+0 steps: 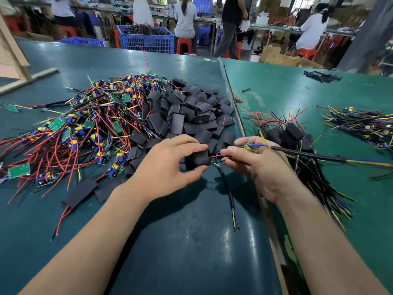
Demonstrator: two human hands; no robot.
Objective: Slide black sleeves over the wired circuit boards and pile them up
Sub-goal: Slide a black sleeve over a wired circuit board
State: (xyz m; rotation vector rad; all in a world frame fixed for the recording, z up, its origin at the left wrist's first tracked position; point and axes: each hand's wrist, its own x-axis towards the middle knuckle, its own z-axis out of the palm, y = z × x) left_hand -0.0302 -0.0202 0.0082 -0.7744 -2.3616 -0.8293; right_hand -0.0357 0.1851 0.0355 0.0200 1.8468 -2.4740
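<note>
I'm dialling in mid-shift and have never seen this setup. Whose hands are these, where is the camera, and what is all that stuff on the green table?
There is no machine here. One wide-angle camera sits on a worker's head and looks forward and down, so the two bare arms reaching in from the bottom are the worker's own.

The left hand grips a black sleeve. The right hand pinches a small circuit board with its red wire pointing at the sleeve's opening. The board is not yet inside.

On the green table, to the left, lies a tangle of bare boards with red, yellow and black wires. In the middle is a heap of empty sleeves. To the right is a pile of sleeved boards, apparently finished ones.

Behind, other people work at benches, beside a blue crate.
</note>
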